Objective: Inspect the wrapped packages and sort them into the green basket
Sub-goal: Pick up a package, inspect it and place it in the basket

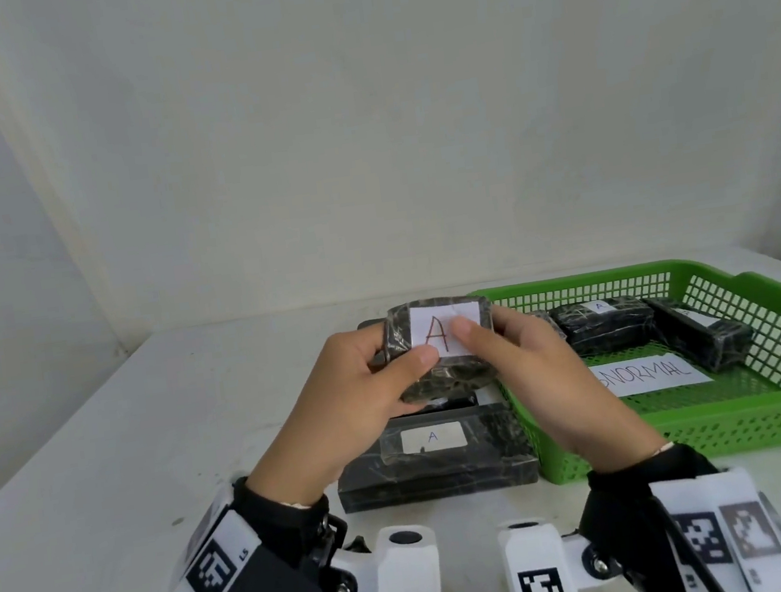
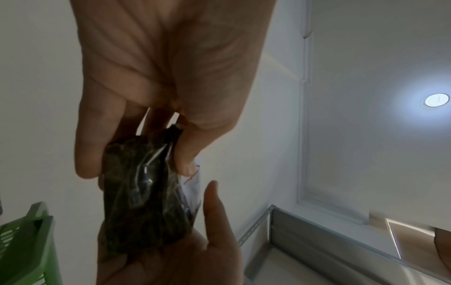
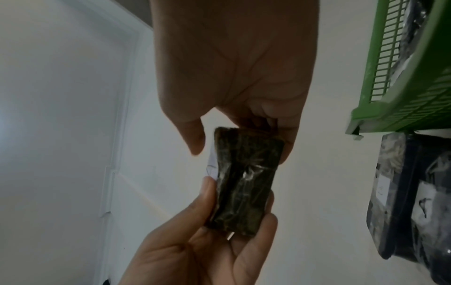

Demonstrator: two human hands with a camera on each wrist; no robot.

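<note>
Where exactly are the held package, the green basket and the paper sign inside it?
held package (image 1: pixel 442 373): head view, dark wrapped front below its label.
green basket (image 1: pixel 690 431): head view, near mesh wall.
paper sign (image 1: pixel 654 374): head view, middle of the lettering.

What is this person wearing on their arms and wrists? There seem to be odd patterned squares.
Both hands, left and right, are bare. Each wrist carries a black fabric wrist cuff and a white strap with black square code markers. White plastic camera mounts, bolted on and bearing similar markers, jut from both wrists.
</note>
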